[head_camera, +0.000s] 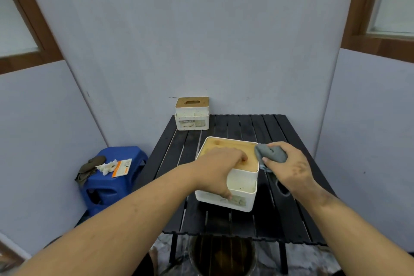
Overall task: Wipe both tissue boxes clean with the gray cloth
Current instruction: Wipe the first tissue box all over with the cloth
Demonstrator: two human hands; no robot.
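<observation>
— Where are the boxes?

— I see the near box (233, 177) in the middle of the black slatted table (291, 215), white with a tan wooden lid. The far box (192, 113) stands at the table's back left corner, against the wall, well apart from the near one.

— And my hands?

— My left hand (218, 169) lies over the near box's lid and front left edge, fingers bent down onto the lid, thumb down the front wall, gripping it. My right hand (289, 163) is curled tight round the bunched gray cloth (270, 152), which touches the lid's back right corner.

— Anything off the table?

— A blue stool (107, 190) to the left, carrying a dark rag (89, 167), something white and crumpled (108, 166), and an orange-and-white packet (122, 167).
</observation>
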